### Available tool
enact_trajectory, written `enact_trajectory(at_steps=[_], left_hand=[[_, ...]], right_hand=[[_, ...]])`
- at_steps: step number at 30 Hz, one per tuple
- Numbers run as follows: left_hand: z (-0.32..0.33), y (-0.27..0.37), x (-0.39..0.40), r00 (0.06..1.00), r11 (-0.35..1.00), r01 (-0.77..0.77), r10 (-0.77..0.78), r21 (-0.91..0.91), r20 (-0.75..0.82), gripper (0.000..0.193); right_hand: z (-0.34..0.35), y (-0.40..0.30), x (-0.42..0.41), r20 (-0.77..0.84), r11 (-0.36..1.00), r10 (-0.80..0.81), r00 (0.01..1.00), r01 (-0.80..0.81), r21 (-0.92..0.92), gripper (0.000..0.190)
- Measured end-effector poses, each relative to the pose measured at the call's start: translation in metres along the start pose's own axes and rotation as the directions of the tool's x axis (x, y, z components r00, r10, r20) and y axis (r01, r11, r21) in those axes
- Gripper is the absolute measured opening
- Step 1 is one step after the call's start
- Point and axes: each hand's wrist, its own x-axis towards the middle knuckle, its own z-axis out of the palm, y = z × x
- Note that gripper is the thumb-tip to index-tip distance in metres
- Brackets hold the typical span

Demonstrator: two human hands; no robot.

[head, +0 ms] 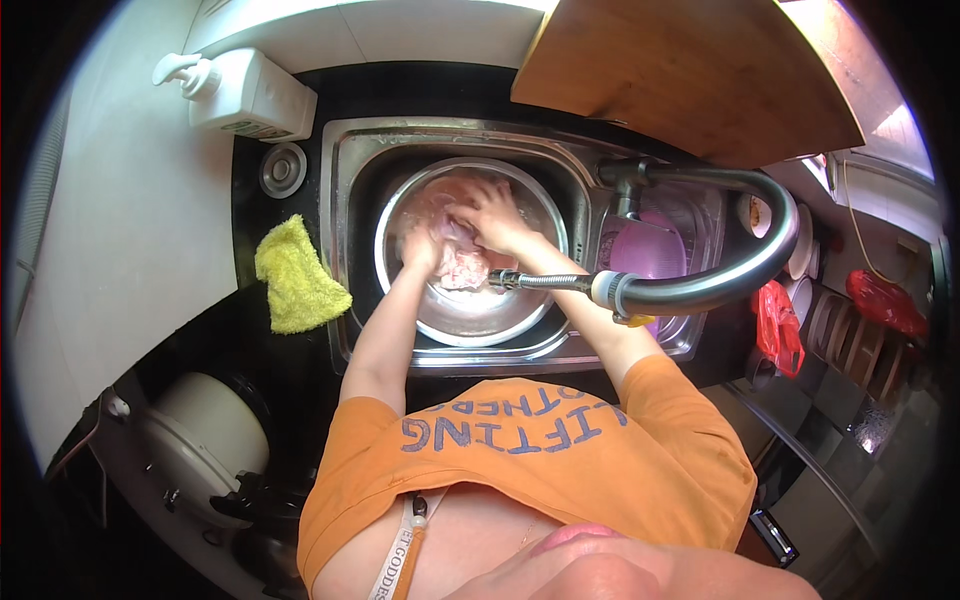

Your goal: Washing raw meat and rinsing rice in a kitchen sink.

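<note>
A round stainless steel bowl sits in the sink's larger basin with pale pink raw meat in it. At the meat's left side is my left hand, its fingertips blurred and partly hidden, so its grip is unclear. My right hand lies over the upper right of the meat, fingers spread and thumb curled against a darker purplish part. Above the bowl's lower right, the faucet's spring-wrapped nozzle crosses in front of my right forearm.
The faucet's thick curved pipe arches over the smaller basin, where a purple plastic vessel stands. Left of the sink lie a yellow cloth and a metal drain strainer. A white pump bottle stands behind them. A wooden board overhangs the back right.
</note>
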Motion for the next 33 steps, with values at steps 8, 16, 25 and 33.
enact_trajectory(at_steps=[8,16,25,33], left_hand=[[-0.032,0.053,-0.023,0.837,0.953,-0.292,0.295,0.08,-0.46,0.036],[0.009,0.056,-0.069,0.972,0.956,-0.175,0.206,0.237,-0.113,0.075],[0.016,0.065,-0.045,0.907,0.894,-0.308,0.379,0.326,-0.184,0.055],[0.019,0.053,-0.059,0.956,0.968,-0.17,0.209,0.187,-0.209,0.078]], right_hand=[[0.068,0.029,0.006,0.276,0.875,0.466,0.841,-0.483,-0.006,0.039],[0.044,0.024,-0.024,0.231,0.832,0.549,0.804,-0.552,-0.055,0.034],[0.059,0.023,0.023,0.14,0.96,0.28,0.95,-0.28,-0.015,0.05],[0.074,0.031,0.011,0.363,0.648,0.632,0.685,-0.724,0.237,0.047]])
